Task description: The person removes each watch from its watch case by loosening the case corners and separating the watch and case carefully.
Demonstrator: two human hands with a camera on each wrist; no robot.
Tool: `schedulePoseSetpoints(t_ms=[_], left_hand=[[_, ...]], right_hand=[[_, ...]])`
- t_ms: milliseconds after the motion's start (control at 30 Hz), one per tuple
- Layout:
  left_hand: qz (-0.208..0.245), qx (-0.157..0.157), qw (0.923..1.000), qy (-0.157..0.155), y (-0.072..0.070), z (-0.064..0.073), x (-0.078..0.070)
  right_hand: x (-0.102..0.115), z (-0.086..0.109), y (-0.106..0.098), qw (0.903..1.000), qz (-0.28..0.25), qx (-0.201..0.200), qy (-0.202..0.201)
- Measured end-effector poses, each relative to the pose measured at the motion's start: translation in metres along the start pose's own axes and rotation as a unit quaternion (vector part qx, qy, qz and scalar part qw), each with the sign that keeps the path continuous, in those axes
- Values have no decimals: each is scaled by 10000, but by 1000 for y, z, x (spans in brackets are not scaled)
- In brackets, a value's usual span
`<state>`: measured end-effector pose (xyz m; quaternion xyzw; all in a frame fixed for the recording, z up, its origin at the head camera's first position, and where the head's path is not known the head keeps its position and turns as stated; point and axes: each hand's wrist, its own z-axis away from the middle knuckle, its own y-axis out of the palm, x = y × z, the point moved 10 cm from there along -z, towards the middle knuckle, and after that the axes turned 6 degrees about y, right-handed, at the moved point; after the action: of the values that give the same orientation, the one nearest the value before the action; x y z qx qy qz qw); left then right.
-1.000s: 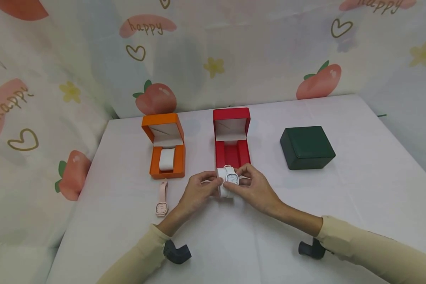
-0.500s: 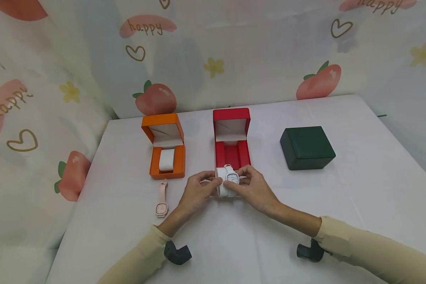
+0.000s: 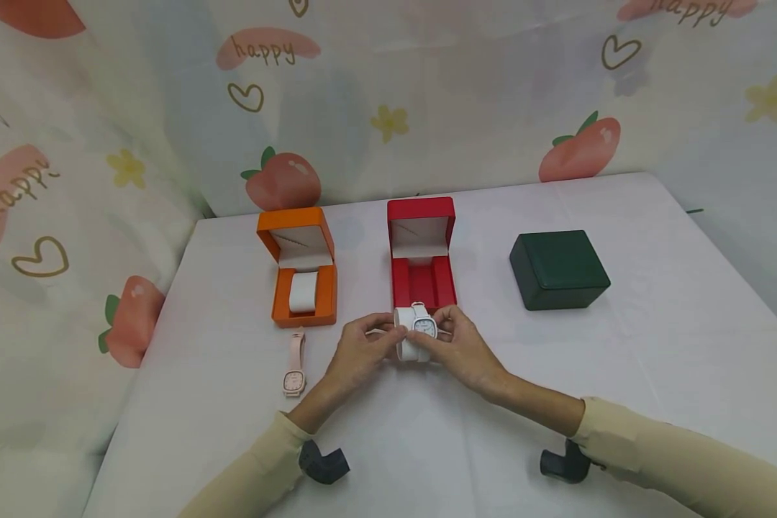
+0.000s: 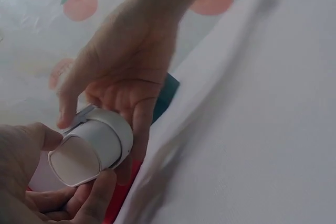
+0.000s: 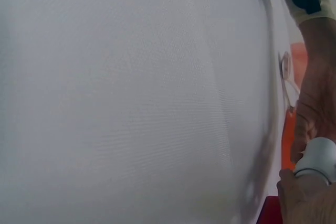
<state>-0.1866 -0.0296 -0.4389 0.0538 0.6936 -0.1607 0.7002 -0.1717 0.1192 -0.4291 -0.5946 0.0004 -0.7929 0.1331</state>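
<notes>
In front of the open red box (image 3: 399,288), both hands hold a white cylindrical watch cushion (image 4: 100,142). A white watch (image 3: 424,328) with a squarish face is wrapped round it. My left hand (image 3: 361,352) pinches the cushion's left end, thumb on the near side and fingers behind. On the other side, my right hand (image 3: 469,354) grips the watch and cushion, its thumb beside the watch face. The left wrist view shows the white strap (image 4: 123,129) curving round the cushion, standing slightly off its surface underneath. The red box's inner slot holds no cushion.
Left of the red box stands an open orange box (image 3: 329,295) with a white cushion (image 3: 303,292) in it. A pink watch (image 3: 294,381) lies before it on the white cloth. A closed dark green box (image 3: 560,270) stands at the right.
Both hands stay in nearly the same place over the table. The right hand's fingers have shifted slightly at the watch; the boxes and the pink watch have not moved.
</notes>
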Motion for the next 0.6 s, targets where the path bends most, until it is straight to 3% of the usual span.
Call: schedulePoseSetpoints(t_ms=[333,600], left_hand=[[48,-4,10000,-49,-3,-1,6],[-150,-265,9995,-97,-10,-3,7]], right_hand=[[-1,0,1,10000,-10,-21,64],[-6,-2,2,9990,-353,240,164]])
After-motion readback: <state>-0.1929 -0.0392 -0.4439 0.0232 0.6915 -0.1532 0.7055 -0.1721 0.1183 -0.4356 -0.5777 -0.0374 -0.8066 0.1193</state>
